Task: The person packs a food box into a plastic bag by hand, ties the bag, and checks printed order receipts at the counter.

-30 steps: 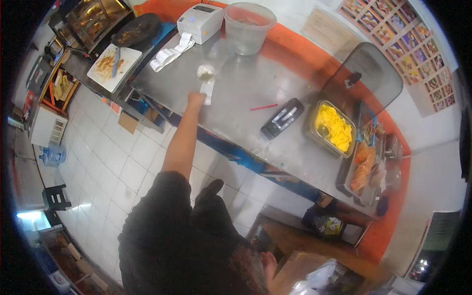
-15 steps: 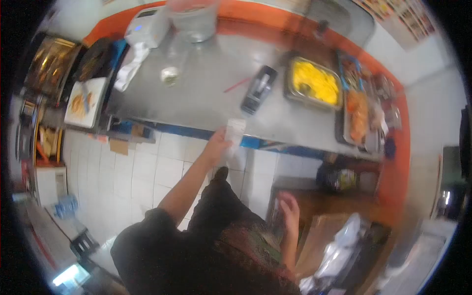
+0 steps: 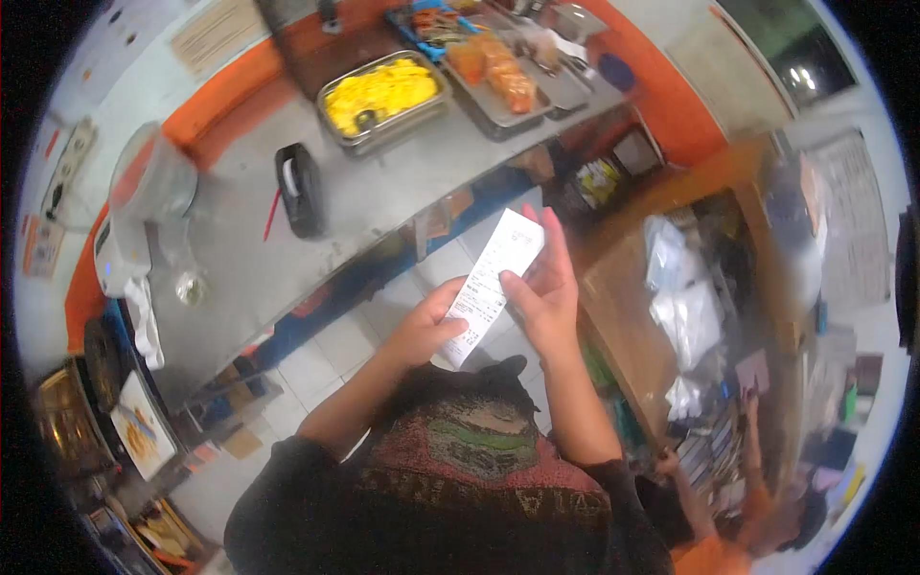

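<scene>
A long white printed receipt (image 3: 489,278) is stretched between my two hands, tilted with its upper end to the right. My left hand (image 3: 429,324) pinches its lower part, thumb on top of the print. Higher up, my right hand (image 3: 546,283) grips the other side, thumb pressed on the paper and fingers behind it. Both hands are in front of my dark printed shirt (image 3: 470,441), off the edge of the metal counter (image 3: 249,259). On that counter are a black tape dispenser (image 3: 300,192) and a thin red stick-like item (image 3: 272,216).
A metal tray of yellow food (image 3: 383,96) and a tray of wrapped orange food (image 3: 503,81) stand at the counter's back. To the right is a cardboard box (image 3: 613,297) with plastic bags (image 3: 690,326). Another person in orange (image 3: 728,546) is at lower right.
My view has turned to the right. The receipt, earlier in my left hand alone near the counter edge, is now closer to my body. My right hand has come up and taken hold of it.
</scene>
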Tool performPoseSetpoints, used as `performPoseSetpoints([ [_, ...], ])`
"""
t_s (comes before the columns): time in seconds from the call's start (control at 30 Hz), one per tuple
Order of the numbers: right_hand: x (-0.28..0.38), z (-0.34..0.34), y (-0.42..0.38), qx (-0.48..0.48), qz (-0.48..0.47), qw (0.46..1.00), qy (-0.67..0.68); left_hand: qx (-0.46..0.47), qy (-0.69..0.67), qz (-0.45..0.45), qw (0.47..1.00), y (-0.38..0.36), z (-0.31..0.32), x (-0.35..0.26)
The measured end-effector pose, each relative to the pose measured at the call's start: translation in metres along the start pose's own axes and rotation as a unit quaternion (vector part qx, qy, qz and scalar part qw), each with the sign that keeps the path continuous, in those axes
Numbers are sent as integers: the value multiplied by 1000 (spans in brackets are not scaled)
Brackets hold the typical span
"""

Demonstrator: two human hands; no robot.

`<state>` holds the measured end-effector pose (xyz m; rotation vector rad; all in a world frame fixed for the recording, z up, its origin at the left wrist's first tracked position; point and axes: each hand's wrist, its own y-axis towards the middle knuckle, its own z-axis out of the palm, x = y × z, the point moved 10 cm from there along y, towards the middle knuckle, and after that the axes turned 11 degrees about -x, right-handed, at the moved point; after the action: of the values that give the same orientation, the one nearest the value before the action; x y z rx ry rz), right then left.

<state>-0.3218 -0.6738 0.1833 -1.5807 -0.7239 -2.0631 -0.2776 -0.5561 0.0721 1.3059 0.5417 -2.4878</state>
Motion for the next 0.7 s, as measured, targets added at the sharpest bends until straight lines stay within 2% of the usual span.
performPoseSetpoints([
  [0.07, 13, -22, -2, -36, -5, 997, 73, 33, 10, -8, 999, 8, 20, 8],
  [0.3, 23, -126, -23, -136, -15, 989, 53, 115, 51, -33, 991, 28, 92, 40],
  [0.33, 29, -151, -27, -179, -27, 983, 28, 136, 53, -37, 989, 32, 104, 44],
  [0.4, 44, -202, -36, -242, -55, 969, -4, 166, 198, -182, 949, 32, 115, 84],
  [0.47, 58, -276, -54, -371, -30, 925, -78, 242, 255, -157, 923, 40, 142, 111],
  [0.5, 79, -307, -61, -414, -74, 904, -75, 250, 276, -155, 915, 43, 162, 114],
  [0.53, 91, -345, -68, -435, -114, 890, -78, 257, 297, -150, 907, 48, 182, 119],
  [0.6, 119, -412, -84, -449, -125, 883, -49, 300, 318, -108, 893, 66, 200, 164],
  [0.67, 170, -464, -98, -465, -181, 864, -59, 315, 365, -87, 872, 85, 233, 189],
  [0.7, 176, -503, -103, -455, -183, 870, -41, 292, 378, -113, 871, 102, 246, 205],
])
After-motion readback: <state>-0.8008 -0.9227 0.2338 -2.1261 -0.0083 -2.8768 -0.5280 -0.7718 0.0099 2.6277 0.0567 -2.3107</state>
